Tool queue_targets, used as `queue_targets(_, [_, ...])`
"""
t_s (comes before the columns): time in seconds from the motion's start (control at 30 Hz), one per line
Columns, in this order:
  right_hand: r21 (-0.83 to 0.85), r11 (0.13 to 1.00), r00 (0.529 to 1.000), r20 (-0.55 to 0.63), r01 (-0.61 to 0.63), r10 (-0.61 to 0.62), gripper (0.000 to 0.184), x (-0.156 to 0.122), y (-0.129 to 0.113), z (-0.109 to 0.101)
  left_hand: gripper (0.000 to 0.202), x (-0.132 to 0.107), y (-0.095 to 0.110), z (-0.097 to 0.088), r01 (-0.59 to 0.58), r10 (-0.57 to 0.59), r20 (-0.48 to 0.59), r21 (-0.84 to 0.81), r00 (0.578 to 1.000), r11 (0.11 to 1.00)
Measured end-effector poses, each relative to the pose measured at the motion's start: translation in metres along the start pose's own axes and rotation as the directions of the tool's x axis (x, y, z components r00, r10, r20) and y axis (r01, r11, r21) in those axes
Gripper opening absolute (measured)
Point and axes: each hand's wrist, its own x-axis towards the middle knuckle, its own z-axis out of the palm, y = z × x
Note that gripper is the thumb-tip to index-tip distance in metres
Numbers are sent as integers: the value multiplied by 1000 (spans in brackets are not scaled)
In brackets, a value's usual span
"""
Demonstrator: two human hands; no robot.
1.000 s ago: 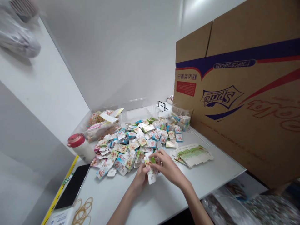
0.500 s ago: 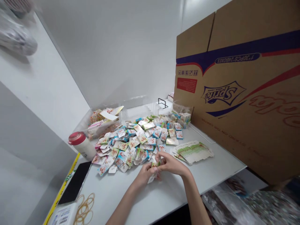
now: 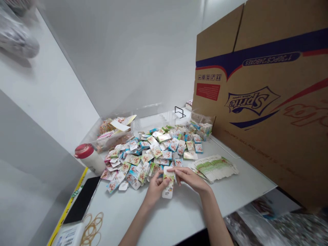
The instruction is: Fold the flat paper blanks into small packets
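Observation:
Between the thumb and fingers of my left hand (image 3: 155,188), a small printed carton (image 3: 167,187) stands upright with its white end flaps out. Its front is green and white with a red hand print. My right hand (image 3: 189,178) reaches in from the other side, its index finger stretched onto the top flap and its fingers apart; whatever lies behind the flap is hidden. Just beyond my hands spreads a heap of similar small cartons (image 3: 147,155), in green, blue and pink prints. A fanned stack of flat green-and-white cartons (image 3: 215,168) lies to the right.
Clear plastic bins hold colourful small items (image 3: 109,126) at back left and cartons (image 3: 205,128) at back right. A red-lidded bottle (image 3: 89,160), black phone (image 3: 82,200) and rubber bands (image 3: 92,227) line the left. A large cardboard box (image 3: 256,130) rises on the right.
The carton has turned upright, showing its printed front and extended flaps. My right hand has loosened from its pinch and stretched its index finger over the top flap.

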Motion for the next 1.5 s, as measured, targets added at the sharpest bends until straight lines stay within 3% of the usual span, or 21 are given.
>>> queue_targets(0.2, [202,979,991,-116,-41,65,36,9,12,2,45,-4,8,4,-103,107,-57,66,993,992])
queue_targets(0.3, [196,981,988,-154,-2,33,44,8,7,4,53,-8,7,6,-103,110,-89,71,990,992])
queue_targets(0.4, [190,982,991,-129,-9,34,51,6,3,5,60,-12,4,6,-127,135,-80,98,988,987])
queue_targets(0.53, [271,963,995,-94,-3,29,43,7,6,6,38,-13,5,5,-169,172,9,228,985,959])
queue_targets(0.73, [311,949,992,-93,-49,82,36,13,18,7,32,-10,6,5,-165,173,-15,240,985,957])
queue_targets(1.17, [260,964,982,-165,-50,95,30,15,1,14,42,-11,2,7,-141,161,-85,202,983,969])
queue_targets(1.5, [11,1000,988,-154,-1,3,25,3,-11,9,43,-15,6,10,-146,161,-56,216,985,965])
